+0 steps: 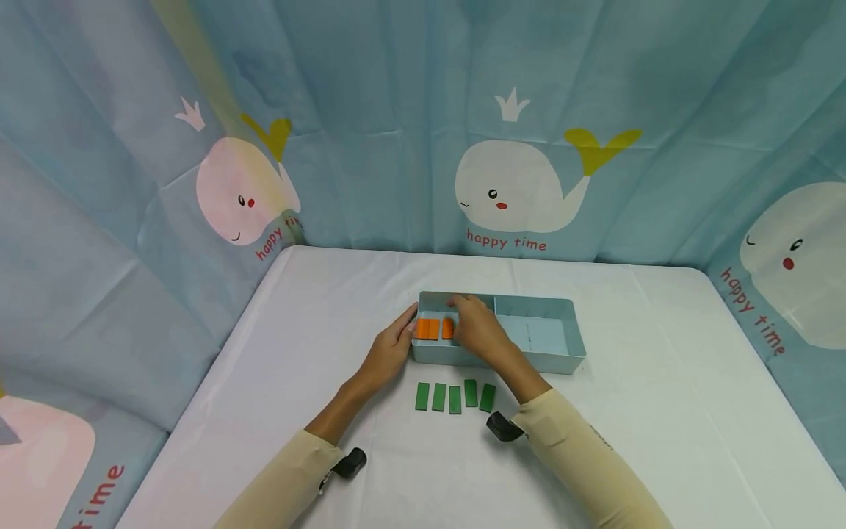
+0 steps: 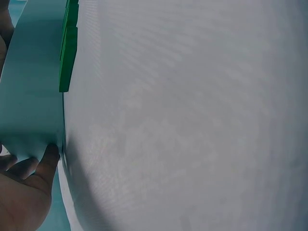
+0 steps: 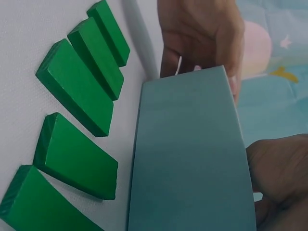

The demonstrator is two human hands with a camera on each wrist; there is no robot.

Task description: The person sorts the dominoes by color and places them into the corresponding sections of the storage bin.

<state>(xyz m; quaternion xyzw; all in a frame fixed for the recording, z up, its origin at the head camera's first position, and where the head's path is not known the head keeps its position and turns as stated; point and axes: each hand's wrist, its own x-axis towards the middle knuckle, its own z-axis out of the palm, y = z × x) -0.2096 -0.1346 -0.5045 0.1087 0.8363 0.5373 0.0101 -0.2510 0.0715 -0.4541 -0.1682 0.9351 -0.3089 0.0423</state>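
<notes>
A pale blue box (image 1: 529, 361) with two compartments lies lengthwise on the table. My left hand (image 1: 386, 353) rests against its left end; the left wrist view shows the fingertips (image 2: 52, 150) touching the end wall. My right hand (image 1: 481, 330) reaches into the left compartment, beside a single orange block (image 1: 448, 328). Two orange blocks (image 1: 427, 329) sit side by side at that compartment's left end. The right fingertips are partly hidden by the hand and the box wall, so a hold on a block cannot be made out. Several green blocks (image 1: 454, 400) lie in a row before the box.
The white-covered table (image 1: 661, 411) runs back to a blue curtain (image 1: 396, 184) printed with whales. In the box a divider (image 1: 495, 305) separates the two compartments. Black wrist devices (image 1: 350, 463) sit at both sleeves.
</notes>
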